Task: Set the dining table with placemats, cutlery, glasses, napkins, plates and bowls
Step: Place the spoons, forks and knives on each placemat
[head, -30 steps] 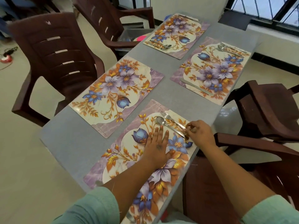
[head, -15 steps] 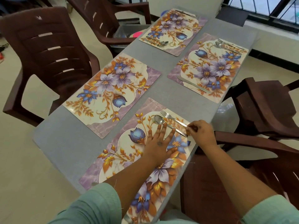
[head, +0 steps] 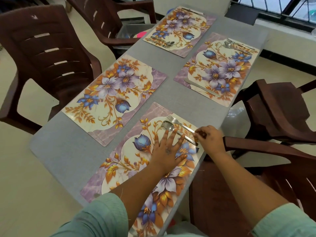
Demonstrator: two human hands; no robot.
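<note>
Several floral placemats lie on the grey table (head: pixel 71 151). On the nearest placemat (head: pixel 130 161) my left hand (head: pixel 168 149) presses flat with fingers spread. Just beyond its fingertips lie a spoon (head: pixel 168 125) and a fork (head: pixel 177 123) side by side. My right hand (head: pixel 209 139) pinches the handle end of the fork at the mat's right edge. The far right placemat (head: pixel 220 69) carries a knife (head: pixel 201 88) plus a fork and spoon (head: pixel 237 46). The far left placemat (head: pixel 181 26) holds cutlery (head: pixel 162 41). The near left placemat (head: pixel 112 98) is bare.
Brown plastic chairs stand around: one at the left (head: pixel 46 53), one behind it (head: pixel 109 19), two on the right (head: pixel 280 108). A container (head: pixel 130 31) with a pink item sits on the far left chair. The table's right edge runs beside my right hand.
My hands stay on the nearest placemat. My right hand has shifted slightly along the fork handle, nudging the fork and spoon. The view drifted a little.
</note>
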